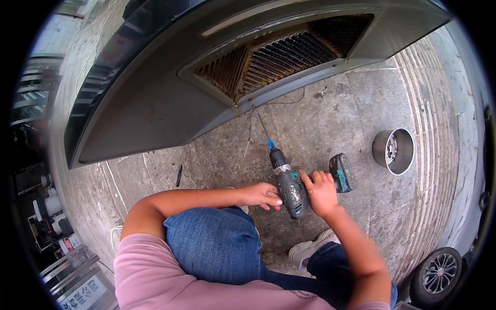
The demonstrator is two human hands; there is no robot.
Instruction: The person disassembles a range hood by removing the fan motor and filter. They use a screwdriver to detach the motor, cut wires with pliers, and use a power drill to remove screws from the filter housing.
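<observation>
My right hand [321,192] grips the handle of a teal and black cordless drill [290,187], whose long thin bit points up toward a big steel range hood [155,103] lying on the pavement. The drill's battery end [342,172] sticks out to the right of that hand. My left hand [264,196] rests against the left side of the drill body, fingers bent. The hood's greasy slatted grille [279,57] faces up. I squat over it, with my jeans-clad knee and pink sleeve below.
A round steel bowl [393,151] holding small parts stands on the paving to the right. A dark loose screw or bit [179,175] lies left of the drill. A car wheel [438,274] is at lower right. Shelving with containers [51,217] lines the left edge.
</observation>
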